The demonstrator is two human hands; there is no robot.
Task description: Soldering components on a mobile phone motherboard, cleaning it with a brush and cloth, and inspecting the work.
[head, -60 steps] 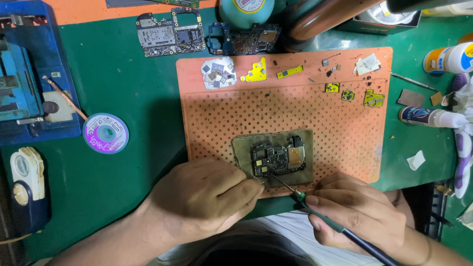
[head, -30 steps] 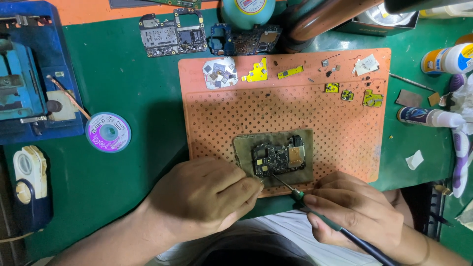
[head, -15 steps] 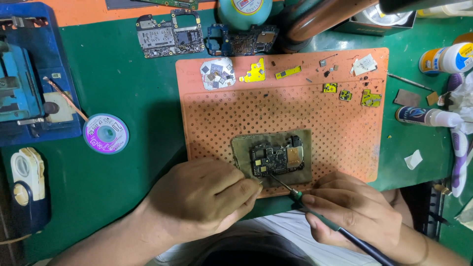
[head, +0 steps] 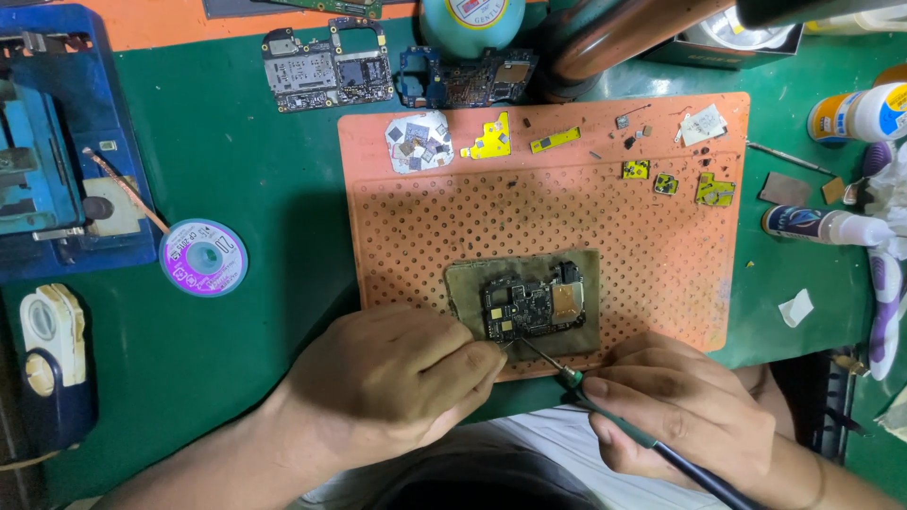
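Orange perforated mat under circuit board, soldering iron in right hand

Both hands at circuit board, soldering iron.

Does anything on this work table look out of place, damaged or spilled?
Nothing looks spilled or broken. The orange perforated mat is stained, with small loose parts scattered along its top edge. The circuit board lies flat on a discoloured pad. The right hand holds a soldering iron at its lower edge; the left hand rests nearby.
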